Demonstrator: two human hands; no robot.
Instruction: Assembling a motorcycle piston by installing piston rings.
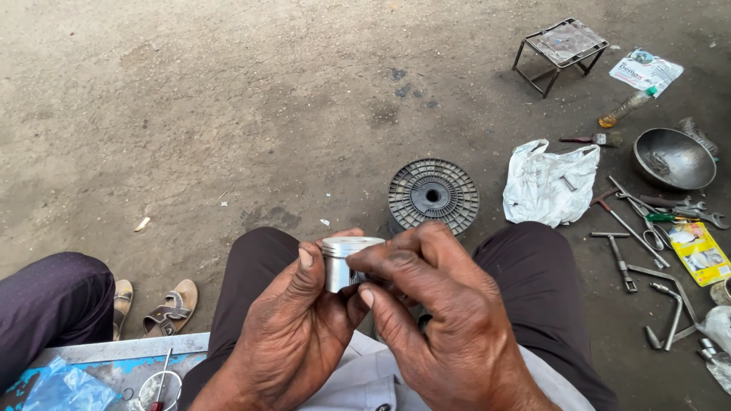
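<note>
Where the rough, oil-stained grey concrete ground (228,99) fills the scene, objects lie scattered from left to right: a pair of tan sandals (156,304) beside another person's purple trouser leg (49,301), a round dark grey ribbed plastic disc (433,195), a crumpled white plastic bag (548,183), long steel T-handle wrenches (632,243), and a dented round metal bowl (674,158). A small metal-frame stool (562,46) stands at upper right. The person sits with dark-trousered knees apart. The left hand (285,335) rises from below, thumb and curled fingers pinching the short silver cylindrical metal piston (344,262) on its left side. The right hand (438,320) closes in from the right, its fingertips (362,268) pressing the piston's side. The piston is held between the knees, above the lap; its axis stands roughly upright, flat crown upward, tilted slightly away.
</note>
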